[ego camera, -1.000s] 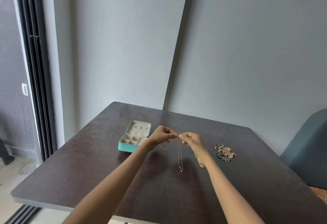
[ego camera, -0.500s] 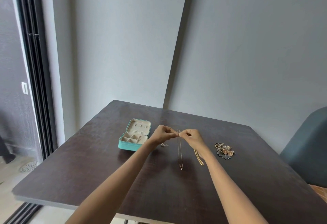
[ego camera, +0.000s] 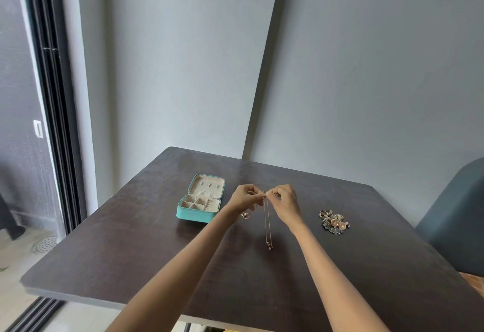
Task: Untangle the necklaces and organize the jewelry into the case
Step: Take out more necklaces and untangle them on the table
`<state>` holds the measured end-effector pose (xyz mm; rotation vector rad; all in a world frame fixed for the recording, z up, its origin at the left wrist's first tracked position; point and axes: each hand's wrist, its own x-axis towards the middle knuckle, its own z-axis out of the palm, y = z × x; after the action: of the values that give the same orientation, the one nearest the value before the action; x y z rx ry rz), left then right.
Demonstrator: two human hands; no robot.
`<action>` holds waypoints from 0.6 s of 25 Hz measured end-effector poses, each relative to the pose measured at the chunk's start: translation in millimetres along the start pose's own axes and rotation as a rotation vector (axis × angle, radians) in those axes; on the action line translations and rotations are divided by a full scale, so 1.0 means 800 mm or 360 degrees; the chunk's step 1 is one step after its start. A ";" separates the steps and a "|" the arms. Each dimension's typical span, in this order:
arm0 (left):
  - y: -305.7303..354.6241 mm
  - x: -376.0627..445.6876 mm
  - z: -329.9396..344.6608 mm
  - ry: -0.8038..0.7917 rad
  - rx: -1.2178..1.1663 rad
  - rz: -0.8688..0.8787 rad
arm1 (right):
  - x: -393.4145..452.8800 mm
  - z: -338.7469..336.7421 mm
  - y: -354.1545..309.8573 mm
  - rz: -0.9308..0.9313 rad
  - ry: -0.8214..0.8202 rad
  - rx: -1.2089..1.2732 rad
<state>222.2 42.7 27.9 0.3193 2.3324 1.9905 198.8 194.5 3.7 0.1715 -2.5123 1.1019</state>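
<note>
Left hand: our left hand (ego camera: pixel 245 199) is raised over the table (ego camera: pixel 136 248), fingertips pinched on the top of the necklace (ego camera: pixel 267 223).
Right hand: our right hand (ego camera: pixel 284 200) pinches the same top end, so the two hands nearly touch there.
Necklace: it hangs straight down as a doubled strand between our wrists, with its pendant (ego camera: pixel 269 245) at or just above the tabletop.
Change: a second ago a loose loop of chain sagged under the left hand and a gold strand showed beside the right wrist; now only the one straight strand hangs, and our hands have drawn closer together.
Small piece: a little gold item (ego camera: pixel 245 215) shows just under the left wrist; we cannot tell whether it is a ring or part of a chain.
Meaning: we judge this necklace is free of its tangle and we are likely working the clasp.
Case: the teal case (ego camera: pixel 200 204) lies open to our left, its compartments apparently unfilled.
Remaining: the pile of jewelry (ego camera: pixel 334 220) sits to our right, unsorted.
</note>
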 end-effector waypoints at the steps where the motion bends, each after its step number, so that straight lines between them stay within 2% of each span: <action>1: -0.001 0.000 -0.002 -0.0024 0.0001 -0.0035 | 0.000 0.001 0.001 0.0001 -0.0004 0.0035; 4: -0.004 -0.001 -0.007 -0.0094 -0.0006 -0.0115 | -0.002 -0.001 -0.001 -0.0034 0.0026 0.0107; 7: -0.007 -0.001 -0.004 0.0005 -0.0071 -0.0009 | -0.006 -0.003 -0.004 -0.0081 0.0017 0.0138; 10: -0.007 0.003 -0.001 0.0035 -0.0041 0.0068 | -0.007 0.000 -0.004 -0.0006 0.0029 0.0124; 15: -0.002 0.005 0.000 0.0032 0.0029 0.0030 | -0.001 0.011 -0.010 0.0108 -0.0008 0.0196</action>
<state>217.8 43.2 26.8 0.3246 2.3694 1.9914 198.9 182.7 3.3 0.1238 -2.4717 1.2858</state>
